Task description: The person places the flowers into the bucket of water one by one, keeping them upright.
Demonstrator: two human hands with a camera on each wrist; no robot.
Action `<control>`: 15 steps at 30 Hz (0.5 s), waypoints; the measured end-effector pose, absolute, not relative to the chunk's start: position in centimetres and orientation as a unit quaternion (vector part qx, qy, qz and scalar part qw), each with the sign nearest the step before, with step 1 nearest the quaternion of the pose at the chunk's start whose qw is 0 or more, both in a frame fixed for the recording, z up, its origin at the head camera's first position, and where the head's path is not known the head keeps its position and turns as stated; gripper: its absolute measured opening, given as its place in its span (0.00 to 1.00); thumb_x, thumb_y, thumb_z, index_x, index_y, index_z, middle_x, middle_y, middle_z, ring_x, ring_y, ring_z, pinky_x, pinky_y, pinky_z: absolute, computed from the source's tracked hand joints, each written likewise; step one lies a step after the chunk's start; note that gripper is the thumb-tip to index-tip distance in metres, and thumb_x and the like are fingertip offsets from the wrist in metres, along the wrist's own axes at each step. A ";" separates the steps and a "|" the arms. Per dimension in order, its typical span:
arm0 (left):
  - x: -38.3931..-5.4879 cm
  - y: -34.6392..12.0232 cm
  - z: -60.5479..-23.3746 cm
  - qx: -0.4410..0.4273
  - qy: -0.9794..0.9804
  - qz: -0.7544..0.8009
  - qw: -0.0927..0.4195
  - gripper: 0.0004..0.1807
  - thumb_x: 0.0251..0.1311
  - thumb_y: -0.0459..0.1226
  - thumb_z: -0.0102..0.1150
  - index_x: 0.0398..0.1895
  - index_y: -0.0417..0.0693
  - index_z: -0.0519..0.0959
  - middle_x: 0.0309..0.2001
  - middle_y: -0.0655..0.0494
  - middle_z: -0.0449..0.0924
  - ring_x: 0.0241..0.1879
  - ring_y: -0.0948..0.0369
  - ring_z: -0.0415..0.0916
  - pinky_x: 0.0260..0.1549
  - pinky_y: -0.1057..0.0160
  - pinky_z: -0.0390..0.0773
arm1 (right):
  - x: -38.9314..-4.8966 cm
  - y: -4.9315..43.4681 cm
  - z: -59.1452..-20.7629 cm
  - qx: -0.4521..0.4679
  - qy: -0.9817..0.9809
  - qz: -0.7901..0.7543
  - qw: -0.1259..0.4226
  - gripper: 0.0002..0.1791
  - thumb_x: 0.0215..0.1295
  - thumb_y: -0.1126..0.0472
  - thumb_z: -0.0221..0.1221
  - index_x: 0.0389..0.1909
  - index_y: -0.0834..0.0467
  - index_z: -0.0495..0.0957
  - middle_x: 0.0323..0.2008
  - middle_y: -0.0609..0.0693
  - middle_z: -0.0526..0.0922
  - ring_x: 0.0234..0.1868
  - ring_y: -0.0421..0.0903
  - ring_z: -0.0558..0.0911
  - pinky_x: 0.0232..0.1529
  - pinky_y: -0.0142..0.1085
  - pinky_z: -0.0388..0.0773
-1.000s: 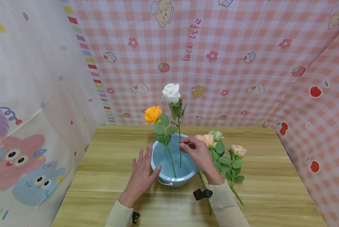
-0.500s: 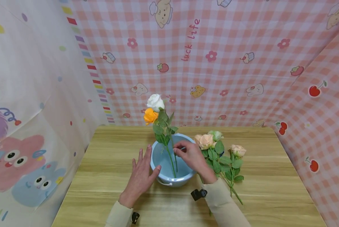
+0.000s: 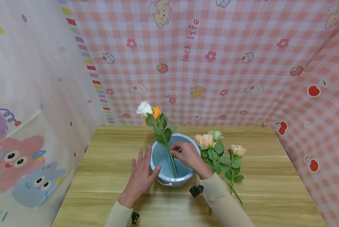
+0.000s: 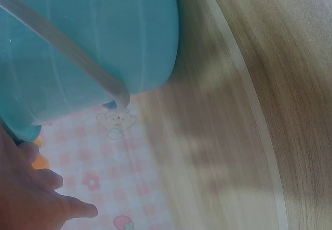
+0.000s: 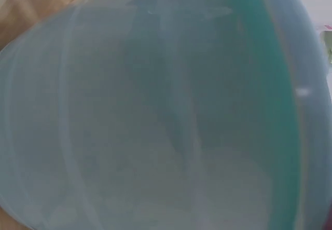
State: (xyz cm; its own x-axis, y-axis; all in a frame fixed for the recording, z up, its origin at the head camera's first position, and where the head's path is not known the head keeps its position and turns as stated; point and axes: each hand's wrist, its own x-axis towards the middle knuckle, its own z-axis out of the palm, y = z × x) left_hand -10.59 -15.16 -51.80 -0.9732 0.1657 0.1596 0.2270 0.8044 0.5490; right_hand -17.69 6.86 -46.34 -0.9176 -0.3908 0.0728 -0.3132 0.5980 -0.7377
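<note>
A light blue bucket [image 3: 173, 180] stands on the table in the head view. Inside it, the stem of a white rose [image 3: 144, 108] leans left, pinched between the fingertips of my right hand [image 3: 188, 156], which reaches over the right rim. Partly behind the white bloom shows an orange rose [image 3: 156, 112], its stem also down in the bucket. My left hand [image 3: 141, 173] lies at the left rim, fingers spread and straight. The left wrist view has the bucket wall [image 4: 119, 27] and its white handle [image 4: 67, 51]; bucket wall [image 5: 129, 110] fills the right wrist view, hiding the right fingers.
Right of the bucket, several roses lie on the table, among them a peach rose [image 3: 205, 141], a pale green rose [image 3: 215, 135] and another peach rose [image 3: 238, 150]. Their stems point toward the front. A checked pink cloth [image 3: 229, 75] hangs behind the table.
My right hand has moved left and slightly down with the white rose, whose bloom has swung left and lower, past the orange one. The left hand has stayed at the rim.
</note>
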 end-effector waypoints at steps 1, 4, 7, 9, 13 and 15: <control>-10.6 -15.2 -51.8 -0.104 -0.949 -0.295 0.052 0.47 0.73 0.58 0.49 0.85 0.46 0.44 0.83 0.49 0.47 0.81 0.40 0.39 0.69 0.22 0.45 | -17.8 6.8 -46.4 -0.199 0.894 -0.397 0.051 0.03 0.69 0.62 0.66 0.40 0.55 0.88 0.35 0.45 0.88 0.34 0.37 0.83 0.37 0.34 0.83; -10.6 -15.2 -51.8 -0.104 -0.949 -0.294 0.051 0.47 0.73 0.58 0.49 0.85 0.46 0.44 0.83 0.48 0.47 0.81 0.40 0.39 0.69 0.23 0.45 | -18.1 6.6 -46.5 -0.209 0.895 -0.388 0.062 0.04 0.69 0.62 0.66 0.40 0.56 0.88 0.34 0.45 0.88 0.33 0.37 0.83 0.36 0.34 0.82; -10.5 -15.2 -51.8 -0.104 -0.949 -0.294 0.051 0.47 0.73 0.58 0.49 0.85 0.47 0.44 0.83 0.48 0.47 0.81 0.41 0.39 0.69 0.23 0.45 | -18.4 6.4 -46.6 -0.213 0.895 -0.384 0.080 0.04 0.70 0.62 0.66 0.40 0.57 0.88 0.33 0.45 0.87 0.32 0.37 0.83 0.34 0.33 0.81; -10.5 -15.1 -51.8 -0.104 -0.948 -0.296 0.054 0.47 0.73 0.56 0.50 0.85 0.46 0.44 0.83 0.48 0.48 0.81 0.40 0.39 0.69 0.22 0.45 | -18.5 6.3 -46.6 -0.213 0.894 -0.383 0.091 0.04 0.70 0.63 0.65 0.41 0.58 0.88 0.33 0.45 0.87 0.31 0.37 0.82 0.33 0.32 0.81; -10.5 -15.1 -51.9 -0.106 -0.947 -0.296 0.062 0.47 0.72 0.54 0.53 0.85 0.46 0.45 0.82 0.47 0.49 0.81 0.39 0.41 0.68 0.22 0.46 | -18.6 6.2 -46.6 -0.212 0.896 -0.377 0.105 0.04 0.70 0.62 0.66 0.40 0.57 0.87 0.32 0.45 0.87 0.31 0.36 0.82 0.32 0.32 0.80; -10.5 -15.1 -51.9 -0.108 -0.947 -0.294 0.066 0.47 0.72 0.54 0.53 0.85 0.45 0.45 0.82 0.46 0.50 0.81 0.39 0.41 0.67 0.21 0.47 | -18.6 6.2 -46.6 -0.211 0.897 -0.373 0.108 0.03 0.70 0.62 0.66 0.38 0.57 0.87 0.32 0.45 0.86 0.30 0.36 0.82 0.31 0.32 0.79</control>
State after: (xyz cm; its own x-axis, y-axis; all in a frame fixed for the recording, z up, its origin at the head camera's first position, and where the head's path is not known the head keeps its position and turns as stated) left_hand -10.49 -15.13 -51.88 -0.9680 0.1650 0.1890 0.2430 0.8036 0.5434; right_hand -18.64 6.21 -46.58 -0.8874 -0.4595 -0.0358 -0.2984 0.6320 -0.7152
